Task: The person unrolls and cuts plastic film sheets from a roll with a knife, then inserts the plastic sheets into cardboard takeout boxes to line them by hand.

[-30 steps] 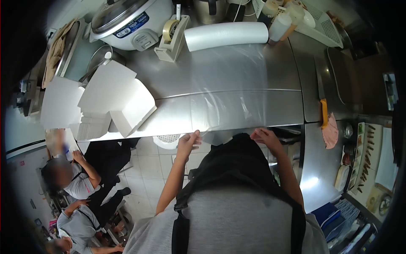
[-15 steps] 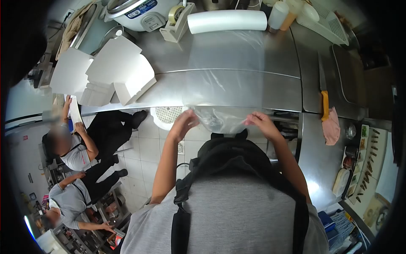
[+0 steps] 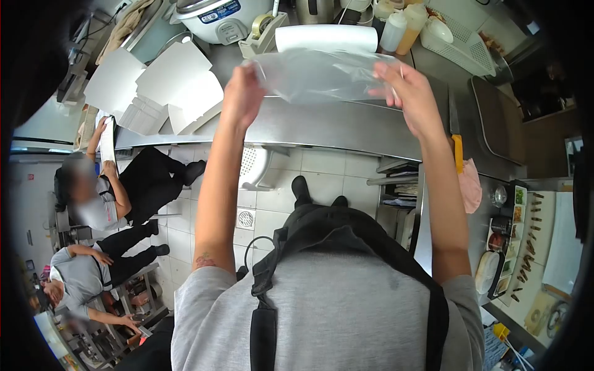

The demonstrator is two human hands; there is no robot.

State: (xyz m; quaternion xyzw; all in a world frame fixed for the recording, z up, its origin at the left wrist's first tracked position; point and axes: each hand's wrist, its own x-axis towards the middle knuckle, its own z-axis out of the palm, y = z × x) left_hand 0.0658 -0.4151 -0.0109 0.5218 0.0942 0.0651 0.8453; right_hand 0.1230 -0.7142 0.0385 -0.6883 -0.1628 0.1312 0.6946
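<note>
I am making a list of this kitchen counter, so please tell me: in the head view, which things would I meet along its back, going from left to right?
Rice cooker → tape dispenser → white plastic roll → pale squeeze bottle → orange-brown squeeze bottle → white perforated basket.
</note>
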